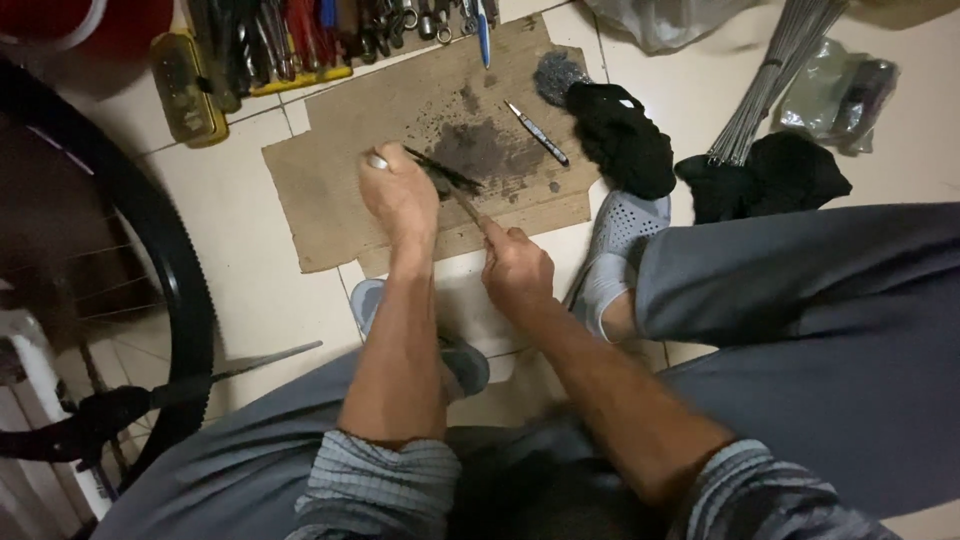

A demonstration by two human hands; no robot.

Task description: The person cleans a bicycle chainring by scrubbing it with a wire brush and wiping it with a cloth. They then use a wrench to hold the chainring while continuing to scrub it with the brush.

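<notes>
My left hand [398,195] pinches a small dark part [440,170] over the stained cardboard [330,175]; my right hand [515,268] clenches a thin tool [468,205]. The part looks light, stiff, greasy: grip its ends.

We're down on a pale tiled floor [250,260] here, and this looks like a home bicycle repair corner rather than a proper workshop. A knobbly bicycle wheel [165,260] with thin spokes stands at our left. A yellow tool tray [250,50] crammed with screwdrivers and wrenches sits up top. A grease-stained sheet of cardboard [400,140] serves as our work mat, right on the tiles. Over to the right we see a bundle of loose metal spokes [770,80], black rags [620,135] and a steel wool pad [556,75].
</notes>
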